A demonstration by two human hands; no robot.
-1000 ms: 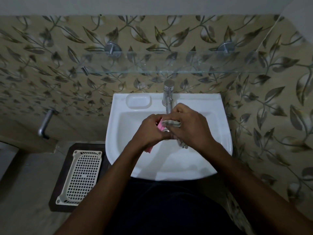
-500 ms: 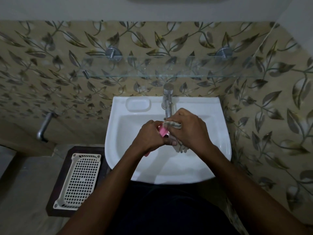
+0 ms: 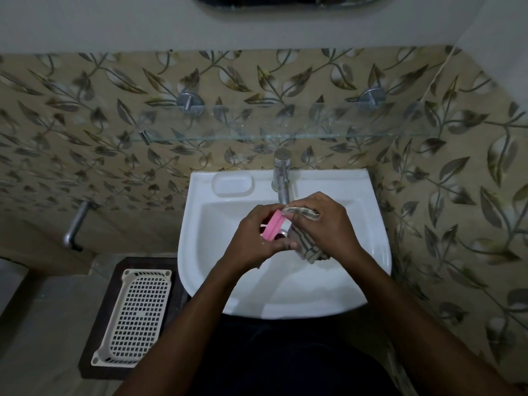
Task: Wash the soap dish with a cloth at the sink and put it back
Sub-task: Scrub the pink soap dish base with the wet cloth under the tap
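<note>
Over the white sink (image 3: 368, 252), my left hand (image 3: 254, 238) grips a pink soap dish (image 3: 273, 225), held on edge and mostly hidden by my fingers. My right hand (image 3: 323, 227) holds a grey checked cloth (image 3: 307, 248) bunched against the dish's right side; the cloth's loose end hangs below my palm. Both hands sit just under the chrome tap (image 3: 281, 178), above the drain. I cannot tell whether water runs.
A moulded soap recess (image 3: 233, 182) lies at the sink's back left. A glass shelf (image 3: 257, 132) juts out above the tap. Left of the sink, a cream plastic basket (image 3: 134, 318) sits on a dark mat, and a metal pipe (image 3: 75, 224) sticks out of the wall.
The pink dish has turned more on edge and shows more between my hands. My right hand has shifted the cloth along it. The view has tilted up a little.
</note>
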